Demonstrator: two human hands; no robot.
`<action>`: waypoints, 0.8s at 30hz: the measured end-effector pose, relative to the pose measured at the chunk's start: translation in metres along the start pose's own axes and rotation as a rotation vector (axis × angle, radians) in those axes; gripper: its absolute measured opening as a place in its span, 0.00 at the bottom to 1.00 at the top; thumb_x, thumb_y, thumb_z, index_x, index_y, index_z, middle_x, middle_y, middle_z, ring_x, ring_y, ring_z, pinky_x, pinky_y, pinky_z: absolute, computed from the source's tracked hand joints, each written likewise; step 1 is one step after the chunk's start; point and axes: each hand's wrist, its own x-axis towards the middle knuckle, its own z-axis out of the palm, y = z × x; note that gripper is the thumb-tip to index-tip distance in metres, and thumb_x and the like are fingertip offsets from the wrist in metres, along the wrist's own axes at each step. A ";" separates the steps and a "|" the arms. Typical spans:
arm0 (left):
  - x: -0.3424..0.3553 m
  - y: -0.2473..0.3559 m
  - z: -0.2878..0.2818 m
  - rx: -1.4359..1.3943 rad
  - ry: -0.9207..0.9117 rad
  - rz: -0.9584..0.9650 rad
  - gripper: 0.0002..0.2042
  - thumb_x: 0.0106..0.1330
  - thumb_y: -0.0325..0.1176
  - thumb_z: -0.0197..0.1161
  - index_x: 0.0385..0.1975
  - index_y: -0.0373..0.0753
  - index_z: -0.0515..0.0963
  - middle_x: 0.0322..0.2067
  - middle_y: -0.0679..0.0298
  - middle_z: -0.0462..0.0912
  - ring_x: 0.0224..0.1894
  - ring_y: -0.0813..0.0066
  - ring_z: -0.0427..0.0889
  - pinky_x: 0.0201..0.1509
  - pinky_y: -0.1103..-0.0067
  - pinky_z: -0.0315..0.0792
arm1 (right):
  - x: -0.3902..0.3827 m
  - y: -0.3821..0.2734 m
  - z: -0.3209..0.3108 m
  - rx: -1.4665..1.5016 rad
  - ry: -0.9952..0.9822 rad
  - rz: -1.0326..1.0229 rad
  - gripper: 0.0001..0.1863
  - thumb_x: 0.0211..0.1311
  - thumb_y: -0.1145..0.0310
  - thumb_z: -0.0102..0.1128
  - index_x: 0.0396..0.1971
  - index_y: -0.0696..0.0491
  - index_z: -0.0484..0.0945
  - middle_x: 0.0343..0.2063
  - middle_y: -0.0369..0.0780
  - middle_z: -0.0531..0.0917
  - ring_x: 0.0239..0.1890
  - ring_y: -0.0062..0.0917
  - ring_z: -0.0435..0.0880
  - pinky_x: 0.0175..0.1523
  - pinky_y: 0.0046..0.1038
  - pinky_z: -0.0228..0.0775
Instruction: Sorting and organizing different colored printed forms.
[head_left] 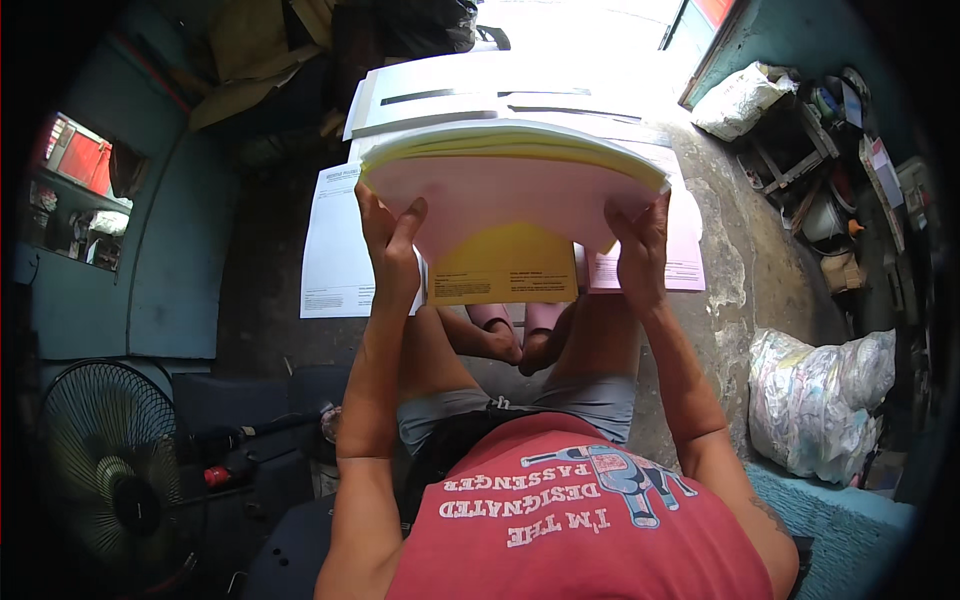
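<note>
Between my two hands I hold up a stack of paper sheets, pink on the near face with yellow and white edges showing at the top. The stack bows upward in the middle. My left hand grips its left end, thumb on the pink face; my right hand grips the right end the same way. Below the held stack lie printed forms in three piles: white forms at the left, yellow forms in the middle and pink forms at the right, partly hidden by my hands.
More white sheets lie at the table's far side. A standing fan is at the lower left. At the right are a stuffed plastic sack, a white sack and a cluttered shelf. Cardboard leans at the far left.
</note>
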 end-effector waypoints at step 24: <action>0.022 -0.004 -0.015 0.182 -0.108 0.234 0.27 0.64 0.28 0.71 0.63 0.33 0.70 0.46 0.53 0.87 0.40 0.68 0.89 0.52 0.71 0.84 | 0.017 0.006 -0.010 -0.086 -0.121 0.007 0.15 0.64 0.77 0.62 0.48 0.57 0.69 0.40 0.41 0.78 0.46 0.25 0.80 0.53 0.30 0.76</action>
